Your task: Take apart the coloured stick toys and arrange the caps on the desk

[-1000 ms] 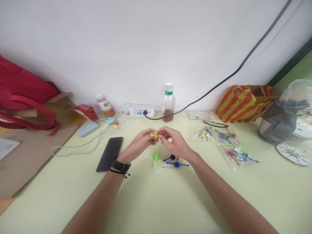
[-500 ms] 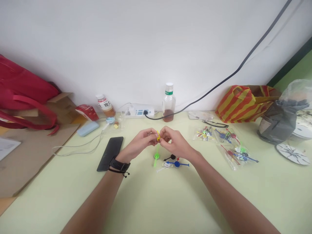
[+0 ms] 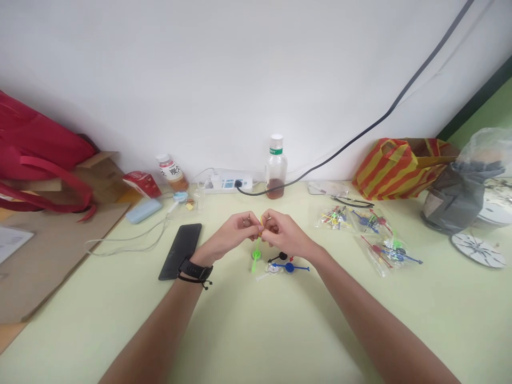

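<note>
Above the pale green table (image 3: 248, 330) my left hand (image 3: 234, 234) and my right hand (image 3: 286, 234) meet fingertip to fingertip. Both pinch one small yellow plastic piece (image 3: 260, 225), which is mostly hidden by the fingers. A black watch sits on my left wrist. Just below the hands lie loose small plastic parts: a green one (image 3: 256, 257), a black one (image 3: 281, 257), a white one (image 3: 273, 269) and a blue one (image 3: 289, 267).
A black phone (image 3: 181, 244) lies left of my hands. Clear bags of coloured parts (image 3: 370, 234) lie to the right. Two bottles (image 3: 276, 168), a power strip (image 3: 228, 184), a red bag (image 3: 36, 160), a striped bag (image 3: 394, 168) and a wrapped grey object (image 3: 460, 197) line the back.
The yellow piece has turned from lying sideways to upright between my fingertips, and the fingers have closed more tightly over it. Both hands have stayed in the same spot.
</note>
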Tool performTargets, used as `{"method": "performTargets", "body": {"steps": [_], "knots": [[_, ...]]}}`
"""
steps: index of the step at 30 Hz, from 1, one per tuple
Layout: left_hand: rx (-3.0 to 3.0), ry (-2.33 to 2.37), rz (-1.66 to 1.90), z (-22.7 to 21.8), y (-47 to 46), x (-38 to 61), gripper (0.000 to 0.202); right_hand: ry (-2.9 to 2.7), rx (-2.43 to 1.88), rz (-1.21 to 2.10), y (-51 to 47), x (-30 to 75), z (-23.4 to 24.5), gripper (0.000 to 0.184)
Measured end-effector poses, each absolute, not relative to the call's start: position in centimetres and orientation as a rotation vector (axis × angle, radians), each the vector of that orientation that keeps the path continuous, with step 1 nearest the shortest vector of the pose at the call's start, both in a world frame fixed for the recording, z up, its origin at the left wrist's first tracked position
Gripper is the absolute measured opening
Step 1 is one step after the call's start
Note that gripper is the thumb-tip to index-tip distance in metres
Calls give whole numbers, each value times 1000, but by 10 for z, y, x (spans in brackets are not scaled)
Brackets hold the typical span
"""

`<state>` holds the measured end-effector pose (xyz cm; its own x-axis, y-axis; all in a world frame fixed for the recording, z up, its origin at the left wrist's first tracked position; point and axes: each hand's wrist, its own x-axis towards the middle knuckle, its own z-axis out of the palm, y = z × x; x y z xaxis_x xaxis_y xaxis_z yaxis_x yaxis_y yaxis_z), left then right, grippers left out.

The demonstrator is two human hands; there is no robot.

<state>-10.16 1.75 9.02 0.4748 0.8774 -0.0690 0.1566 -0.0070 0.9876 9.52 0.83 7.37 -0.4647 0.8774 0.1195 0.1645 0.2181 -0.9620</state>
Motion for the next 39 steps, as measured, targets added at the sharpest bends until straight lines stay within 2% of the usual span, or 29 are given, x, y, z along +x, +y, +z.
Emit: {"method": "performTargets", "body": {"steps": [7,14,21,24,28,31,34,37,39], "knots": [[1522,944,656,92,17,-103,19,-1817,-935,1341,8,92,68,13],[1509,952,663,82,19,-104,21,-1858,-948,1373,7,92,68,7],[1510,943,660,79,22,-107,9,-1797,-1078,1202,10,84,57,11],[1539,1004,705,77,27,-116,20,-1754,-1167,1124,17,90,49,5],[1610,1124,856,58,39,-130,28,-1915,-1246,1087,22,101,43,27],[1677,1185,883,39,45,-137,31,-2034,-1297,937,19,104,45,36],[1822,1267,885,26,47,-140,29,-2184,-1226,771,11,100,51,37],[1971,1283,876,22,46,-141,21,-2417,-992,856,3,94,56,37],[2011,1276,868,21,46,-142,17,-2504,-925,894,0,89,56,28]]}}
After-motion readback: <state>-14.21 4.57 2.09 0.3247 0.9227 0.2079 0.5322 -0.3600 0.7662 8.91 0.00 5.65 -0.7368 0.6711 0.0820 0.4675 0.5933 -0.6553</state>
